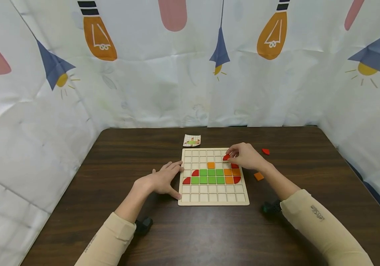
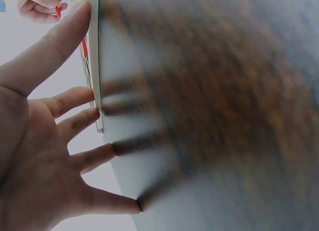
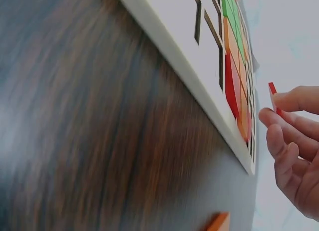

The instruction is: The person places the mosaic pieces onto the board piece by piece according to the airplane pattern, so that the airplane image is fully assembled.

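Note:
A square wooden grid board (image 1: 213,199) lies on the table, with green, orange and red tiles in its middle rows. My right hand (image 1: 246,156) pinches a red rounded tile (image 1: 226,157) over the board's upper right; in the right wrist view the tile (image 3: 272,94) stands tilted between thumb and fingertips, apart from the board. My left hand (image 1: 163,180) lies spread at the board's left edge, thumb and fingertips against it. In the left wrist view the fingers of the left hand (image 2: 45,156) are straight and hold nothing.
A small pattern card (image 1: 192,140) lies behind the board. Right of the board are a loose red tile (image 1: 265,151) and a loose orange tile (image 1: 258,176) on the dark table (image 1: 183,236). Printed curtains (image 1: 163,85) surround the table.

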The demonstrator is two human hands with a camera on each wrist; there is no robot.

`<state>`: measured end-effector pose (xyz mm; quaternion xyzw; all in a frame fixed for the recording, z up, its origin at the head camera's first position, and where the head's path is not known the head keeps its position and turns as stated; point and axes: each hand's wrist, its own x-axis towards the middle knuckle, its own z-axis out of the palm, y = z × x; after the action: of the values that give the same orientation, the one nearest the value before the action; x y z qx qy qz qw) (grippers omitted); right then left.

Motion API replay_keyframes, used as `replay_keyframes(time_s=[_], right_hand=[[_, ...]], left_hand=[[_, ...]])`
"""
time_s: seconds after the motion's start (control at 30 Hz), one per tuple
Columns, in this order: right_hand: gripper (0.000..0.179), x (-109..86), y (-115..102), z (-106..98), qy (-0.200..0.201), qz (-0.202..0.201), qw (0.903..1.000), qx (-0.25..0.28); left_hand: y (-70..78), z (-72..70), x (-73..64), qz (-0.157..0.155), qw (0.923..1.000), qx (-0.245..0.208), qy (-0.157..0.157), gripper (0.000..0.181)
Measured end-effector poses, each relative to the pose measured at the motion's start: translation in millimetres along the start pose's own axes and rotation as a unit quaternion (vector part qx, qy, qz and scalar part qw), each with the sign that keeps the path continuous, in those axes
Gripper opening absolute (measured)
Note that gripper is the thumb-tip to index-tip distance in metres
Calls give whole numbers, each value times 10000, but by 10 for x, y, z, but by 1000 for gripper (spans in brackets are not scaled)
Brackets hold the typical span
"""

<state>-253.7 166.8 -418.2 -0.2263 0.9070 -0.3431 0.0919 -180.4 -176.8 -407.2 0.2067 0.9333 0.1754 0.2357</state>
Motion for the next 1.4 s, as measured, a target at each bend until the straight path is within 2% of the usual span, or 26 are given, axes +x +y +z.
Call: replay_keyframes(time_s=[0.27,0.5,0.9,1.4], right_hand=[[25,114,-138,135,-96,15,9997,223],[24,239,-222,245,-78,-87,9999,100],[21,347,-193,346,-149,-129,9994,270],[20,365,-232,361,-332,68,9994,117]], left_hand=[[-3,6,0,25,10000,-35,21,89],[-14,1,8,4,10000,-11,52,89],[-11,4,-7,34,10000,-40,29,89],[8,-4,-22,21,10000,-57,26,89]])
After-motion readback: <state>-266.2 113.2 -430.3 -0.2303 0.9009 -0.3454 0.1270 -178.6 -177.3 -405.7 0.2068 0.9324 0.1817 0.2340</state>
